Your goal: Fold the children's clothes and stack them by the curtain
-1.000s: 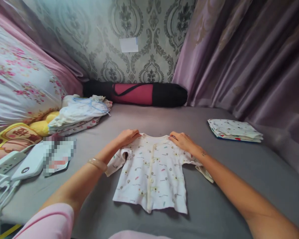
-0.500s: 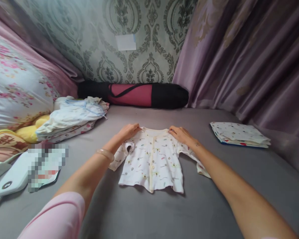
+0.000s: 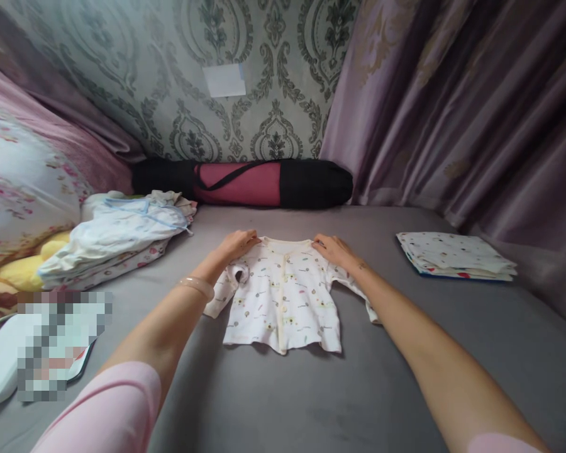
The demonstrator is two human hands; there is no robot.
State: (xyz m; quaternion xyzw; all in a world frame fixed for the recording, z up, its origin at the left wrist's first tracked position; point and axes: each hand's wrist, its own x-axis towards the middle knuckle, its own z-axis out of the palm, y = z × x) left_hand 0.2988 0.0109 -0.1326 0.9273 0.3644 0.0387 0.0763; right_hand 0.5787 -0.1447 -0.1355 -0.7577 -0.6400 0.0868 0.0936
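Observation:
A small white baby shirt [image 3: 285,302] with a button front and a scattered print lies spread on the grey sheet, collar away from me. My left hand [image 3: 238,244] pinches its left shoulder beside the collar. At the opposite shoulder, my right hand [image 3: 332,248] grips the cloth between thumb and fingers. The shirt's sleeves reach out to both sides, partly under my forearms. Its lower hem is slightly wavy and faces me.
Folded patterned cloths [image 3: 455,255] are stacked at the right. To the left are a heap of baby clothes [image 3: 117,226], a floral pillow [image 3: 19,176] and a white device [image 3: 4,358] beside a blurred-out item. A black and red long bag [image 3: 240,182] lies along the wall.
Both hands keep hold of the shirt's shoulders, and the shirt has shifted slightly away from me. The camera view has turned a little to the right.

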